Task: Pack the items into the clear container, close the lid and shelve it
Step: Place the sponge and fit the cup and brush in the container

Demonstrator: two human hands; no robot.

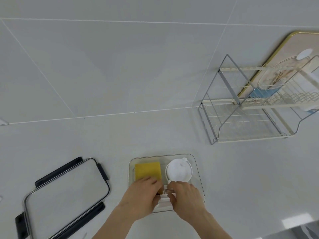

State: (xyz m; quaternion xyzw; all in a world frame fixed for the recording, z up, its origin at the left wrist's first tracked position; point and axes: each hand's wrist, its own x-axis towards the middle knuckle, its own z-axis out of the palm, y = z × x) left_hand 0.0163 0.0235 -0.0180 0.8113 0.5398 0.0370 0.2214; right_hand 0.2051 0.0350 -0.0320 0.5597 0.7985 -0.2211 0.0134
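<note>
head view: the fingers [170, 198] of the right hand [187, 200] curl narrowly around the end of a small white item [164, 202] at the near edge of the clear container [198, 178], and the fingers [151, 181] of the left hand [141, 195] are bent down onto the other end of the same item, with their tips over the near part of a yellow sponge [147, 170]. between the two hands a thin clear or metal piece shows, too small to make out. whether either hand truly grips the white item or only presses on it, i cannot tell, since the knuckles hide the contact. both forearms come in from the bottom edge and meet over the container

inside the container the sponge lies flat in the far left part and a round white lidded cup [178, 170] stands just beside it on the right, the two close but apart. the container is open and sits on the white tabletop [103, 138]

to the left, well apart from the container, its lid [67, 195] lies flat on the tabletop, clear with black clasps along its sides. far to the right a wire shelf rack [245, 107] stands against the tiled wall [120, 57], with a gold-rimmed board [279, 54] leaning behind it
</note>
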